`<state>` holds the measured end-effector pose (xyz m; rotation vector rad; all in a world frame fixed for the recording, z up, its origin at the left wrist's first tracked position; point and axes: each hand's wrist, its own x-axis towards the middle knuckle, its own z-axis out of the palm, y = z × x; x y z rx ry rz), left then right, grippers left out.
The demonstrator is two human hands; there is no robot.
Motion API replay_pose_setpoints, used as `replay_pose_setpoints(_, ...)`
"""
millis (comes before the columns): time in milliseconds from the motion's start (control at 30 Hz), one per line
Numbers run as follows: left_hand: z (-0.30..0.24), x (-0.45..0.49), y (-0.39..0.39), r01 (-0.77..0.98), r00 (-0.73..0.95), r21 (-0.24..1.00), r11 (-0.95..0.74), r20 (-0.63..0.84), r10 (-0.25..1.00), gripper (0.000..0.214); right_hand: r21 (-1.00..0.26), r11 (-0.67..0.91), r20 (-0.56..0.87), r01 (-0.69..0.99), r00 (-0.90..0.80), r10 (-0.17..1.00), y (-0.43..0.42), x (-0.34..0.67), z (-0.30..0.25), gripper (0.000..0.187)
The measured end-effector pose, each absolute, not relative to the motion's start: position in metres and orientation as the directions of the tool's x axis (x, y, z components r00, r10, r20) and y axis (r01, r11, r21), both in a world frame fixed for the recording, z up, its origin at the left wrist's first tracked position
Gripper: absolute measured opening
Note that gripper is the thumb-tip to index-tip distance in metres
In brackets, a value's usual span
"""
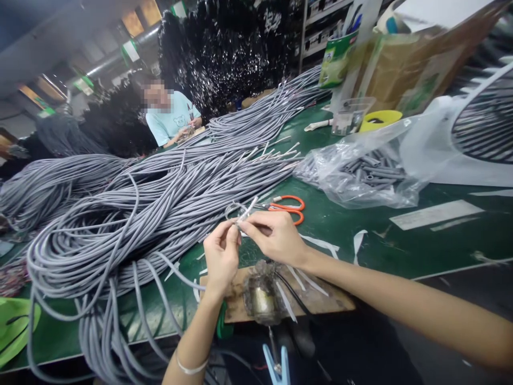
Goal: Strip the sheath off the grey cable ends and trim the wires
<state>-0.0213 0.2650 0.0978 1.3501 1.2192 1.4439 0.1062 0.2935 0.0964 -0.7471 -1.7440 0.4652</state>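
My left hand (222, 254) is closed in a pinch around a grey cable near its end; the cable runs back behind the wrist to the large pile. My right hand (276, 235) meets it from the other side, thumb and fingers pinched at the same spot. A whitish cable end (248, 208) sticks up past the fingertips, and the exact grip is partly hidden. Just beyond the hands lie scissors with orange handles (286, 207). Below them, a small brass-coloured motor-like device (262, 299) sits on a wooden board (328, 299).
Long bundles of grey cable (120, 214) cover the left of the green table (340, 240). To the right are a plastic bag of grey tube pieces (368, 171), a yellow tape roll (380, 120), a green can (339, 59) and a fan (484, 117). Another person (172, 117) works across the table.
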Motion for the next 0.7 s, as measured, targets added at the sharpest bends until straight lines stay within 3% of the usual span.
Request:
replay_pose_setpoints(133, 0.099, -0.022, 0.27, 0.042, -0.163, 0.983, -0.177, 0.181, 0.97, 0.029, -0.343, 0.875, 0.889, 0.341, -0.185, 0.42, 0.285, 0.106, 0.094, 0.025)
replay_pose_setpoints(267, 0.102, -0.032, 0.281, -0.144, -0.328, 0.985, -0.091, 0.039, 0.944, 0.035, -0.093, 0.975, 0.911, 0.2, -0.379, 0.165, 0.271, 0.097, 0.092, 0.034)
replay_pose_setpoints(300, 0.103, -0.035, 0.283, -0.188, -0.333, 0.979, -0.079, 0.013, 0.943, 0.038, -0.101, 0.978, 0.904, 0.183, -0.394, 0.167, 0.27, 0.096, 0.091, 0.035)
replay_pose_setpoints(400, 0.104, -0.038, 0.283, -0.232, -0.27, 0.971, -0.053, -0.012, 0.963, 0.042, -0.309, 0.893, 0.869, 0.328, -0.283, 0.405, 0.279, 0.101, 0.092, 0.027)
replay_pose_setpoints(467, 0.104, -0.037, 0.281, -0.203, -0.253, 0.978, -0.042, -0.011, 0.967, 0.04, -0.388, 0.804, 0.852, 0.45, -0.157, 0.499, 0.287, 0.109, 0.094, 0.024)
replay_pose_setpoints(567, 0.102, -0.034, 0.278, -0.068, -0.295, 0.995, -0.073, 0.05, 0.954, 0.035, -0.306, 0.765, 0.898, 0.566, -0.096, 0.43, 0.293, 0.117, 0.098, 0.023)
replay_pose_setpoints(700, 0.101, -0.031, 0.275, 0.174, -0.315, 0.963, -0.208, 0.254, 0.914, 0.023, -0.116, 0.757, 0.919, 0.643, -0.22, 0.328, 0.289, 0.115, 0.096, 0.025)
